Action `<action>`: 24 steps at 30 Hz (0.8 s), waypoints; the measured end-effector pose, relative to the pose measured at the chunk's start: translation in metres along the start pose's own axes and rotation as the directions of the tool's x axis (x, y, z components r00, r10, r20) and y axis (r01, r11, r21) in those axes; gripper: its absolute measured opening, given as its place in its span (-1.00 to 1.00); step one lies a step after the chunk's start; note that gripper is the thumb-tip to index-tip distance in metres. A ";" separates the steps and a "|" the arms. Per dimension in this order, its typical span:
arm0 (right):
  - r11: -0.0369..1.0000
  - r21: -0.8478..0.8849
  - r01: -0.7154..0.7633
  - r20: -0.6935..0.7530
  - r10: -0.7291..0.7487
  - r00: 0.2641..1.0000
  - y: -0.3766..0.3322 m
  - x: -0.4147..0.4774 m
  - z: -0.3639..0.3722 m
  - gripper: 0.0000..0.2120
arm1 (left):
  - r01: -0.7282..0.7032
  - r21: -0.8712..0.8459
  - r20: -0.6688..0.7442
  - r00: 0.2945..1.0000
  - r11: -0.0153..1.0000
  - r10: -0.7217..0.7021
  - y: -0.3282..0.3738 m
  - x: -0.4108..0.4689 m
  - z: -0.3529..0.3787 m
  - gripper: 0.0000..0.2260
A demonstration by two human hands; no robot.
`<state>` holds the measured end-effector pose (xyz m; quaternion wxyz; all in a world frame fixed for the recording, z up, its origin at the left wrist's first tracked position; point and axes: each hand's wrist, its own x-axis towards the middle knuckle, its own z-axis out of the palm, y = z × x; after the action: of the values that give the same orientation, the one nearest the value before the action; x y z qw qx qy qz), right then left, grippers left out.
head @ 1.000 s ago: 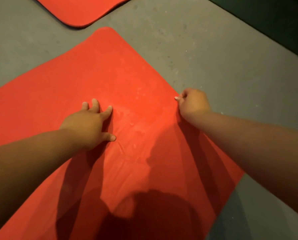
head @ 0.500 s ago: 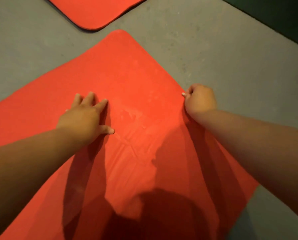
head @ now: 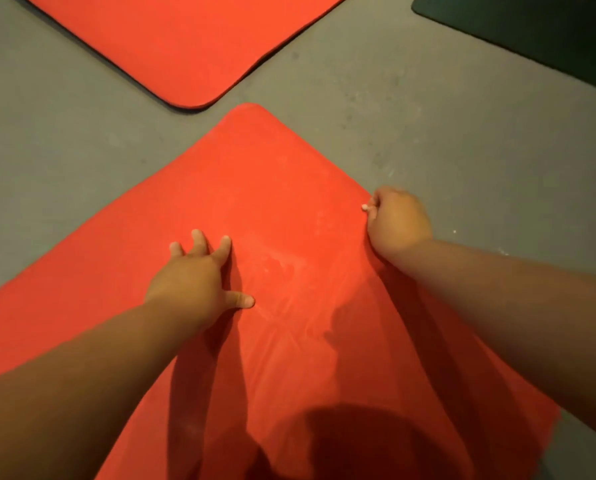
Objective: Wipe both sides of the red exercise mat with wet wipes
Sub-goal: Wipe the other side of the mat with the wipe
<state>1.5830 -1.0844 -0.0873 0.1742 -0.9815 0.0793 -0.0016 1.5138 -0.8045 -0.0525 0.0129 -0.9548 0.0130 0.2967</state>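
On the grey floor (head: 462, 133), the left hand (head: 192, 275) lies flat and open on the red mat (head: 255, 188), the right hand (head: 398, 223) grips its edge; second red mat (head: 192, 39) and dark mat (head: 539, 26) beyond

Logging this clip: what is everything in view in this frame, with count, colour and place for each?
near red mat: one, red, on the floor under both hands, with one rounded corner pointing away from the person
pale streaks: a patch, whitish, on the near red mat between the hands
far red mat: one, red with a dark edge, flat on the floor at the top, apart from the near one
dark mat: one, very dark green or black, top right corner, cut off by the frame
floor: grey, speckled, around all the mats
left hand: one, fingers spread, pressed flat on the near red mat
right hand: one, curled at the mat's right edge, seemingly gripping it
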 end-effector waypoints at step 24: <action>0.984 0.031 0.177 0.030 -0.178 0.984 -0.034 -0.015 0.016 -0.91 | -0.007 -0.019 0.002 1.000 1.000 0.007 -0.001 0.001 -0.001 -0.04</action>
<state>1.5742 -1.0451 -0.0907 0.1886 -0.9820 -0.0114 -0.0022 1.5156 -0.8033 -0.0524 0.0030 -0.9546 0.0136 0.2976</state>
